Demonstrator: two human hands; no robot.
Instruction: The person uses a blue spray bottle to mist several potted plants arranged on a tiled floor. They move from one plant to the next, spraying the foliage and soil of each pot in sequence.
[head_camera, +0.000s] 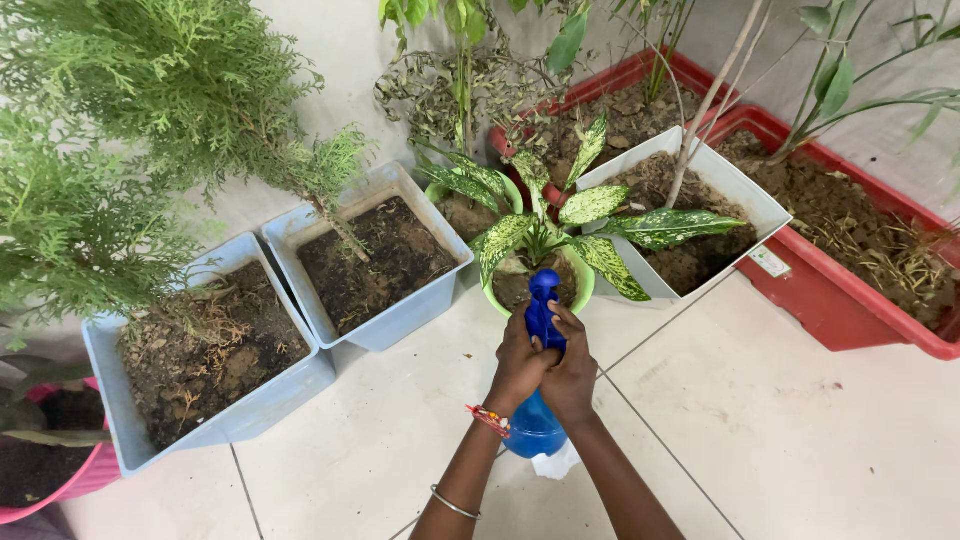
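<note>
A blue spray bottle (540, 310) is held upright at the centre, gripped by both hands. My left hand (517, 368) wraps its neck from the left, with a red thread band and a metal bangle on that arm. My right hand (572, 375) closes on it from the right, fingers over the trigger part. The nozzle points at a variegated green-and-cream leafy plant (560, 215) in a light green round pot (583, 281) just beyond it.
Two grey-blue square planters (395, 320) (250, 410) with soil and feathery conifers stand at left. A white square pot (745, 195) and red rectangular planters (850, 320) stand at right. A pink pot (70, 485) sits at the lower left. The floor is pale tile.
</note>
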